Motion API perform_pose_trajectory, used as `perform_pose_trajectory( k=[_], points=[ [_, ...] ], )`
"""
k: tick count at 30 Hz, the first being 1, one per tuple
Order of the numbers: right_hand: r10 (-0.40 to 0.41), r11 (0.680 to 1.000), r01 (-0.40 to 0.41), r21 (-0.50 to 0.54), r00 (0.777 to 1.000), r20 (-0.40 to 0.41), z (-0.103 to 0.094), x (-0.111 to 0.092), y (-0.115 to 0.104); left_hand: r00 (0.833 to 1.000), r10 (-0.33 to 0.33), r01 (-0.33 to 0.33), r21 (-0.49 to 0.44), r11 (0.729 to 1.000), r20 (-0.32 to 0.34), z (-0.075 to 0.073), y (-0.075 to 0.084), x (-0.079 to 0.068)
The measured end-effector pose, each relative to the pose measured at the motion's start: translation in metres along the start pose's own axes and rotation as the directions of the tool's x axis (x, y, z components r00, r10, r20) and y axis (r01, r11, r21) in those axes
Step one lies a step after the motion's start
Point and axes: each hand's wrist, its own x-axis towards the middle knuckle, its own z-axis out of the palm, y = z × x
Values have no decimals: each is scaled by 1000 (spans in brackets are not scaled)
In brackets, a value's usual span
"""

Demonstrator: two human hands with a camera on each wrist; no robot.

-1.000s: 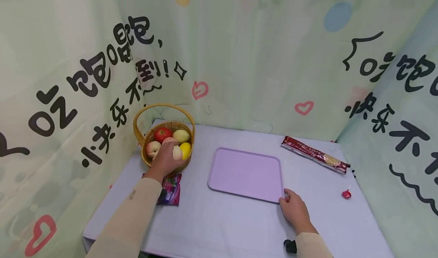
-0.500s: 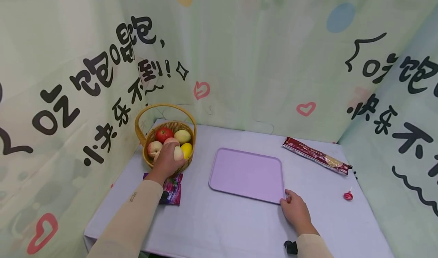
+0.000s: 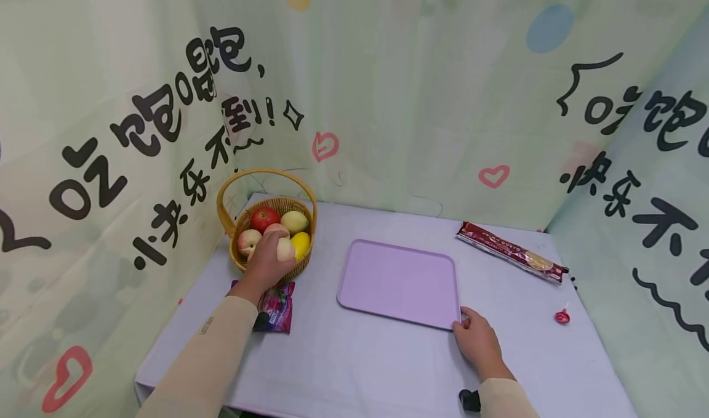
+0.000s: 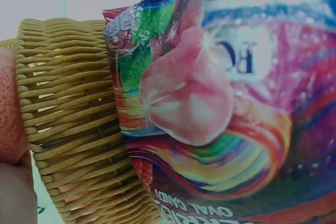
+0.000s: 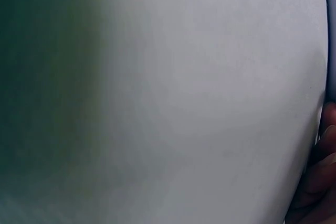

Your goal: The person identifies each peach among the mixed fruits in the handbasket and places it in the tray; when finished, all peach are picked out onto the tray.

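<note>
In the head view my left hand [image 3: 264,265] reaches over the near rim of a wicker basket [image 3: 301,269]. Its fingers curl round a pale peach [image 3: 285,250], partly hidden by the hand. Around it in the basket lie a red apple or tomato [image 3: 264,219], a yellow-green fruit [image 3: 295,221], a yellow lemon [image 3: 301,243] and another peach [image 3: 248,241]. On the right, my right hand [image 3: 477,338] grips the near right corner of a flat purple tray [image 3: 397,282], thumb and fingers at its edge.
A purple candy bag [image 3: 280,310] lies in front of the basket under my left wrist; its print [image 4: 189,93] fills the left wrist view. Beyond the tray's right side lie a long dark red snack packet [image 3: 509,252] and a red lollipop [image 3: 562,316]. Curtains enclose the table.
The head view has shifted slightly. My left forearm and sleeve have moved a little left, while the hand stays at the peach. My right hand keeps its place on the tray corner.
</note>
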Motion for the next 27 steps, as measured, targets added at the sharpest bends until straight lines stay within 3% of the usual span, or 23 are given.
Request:
perform_pose_trajectory(
  k=[10,22,27],
  points=[
    [17,1000,-17,7,1000,8,-1,0,2,998,63,-61,-76,995,25,3,20,0],
    [32,999,-32,12,999,7,-2,-2,4,988,151,-152,-148,977,-19,32,51,13],
    [33,999,-33,18,999,17,0,-1,0,995,98,-95,-194,976,5,44,65,17]
  ],
)
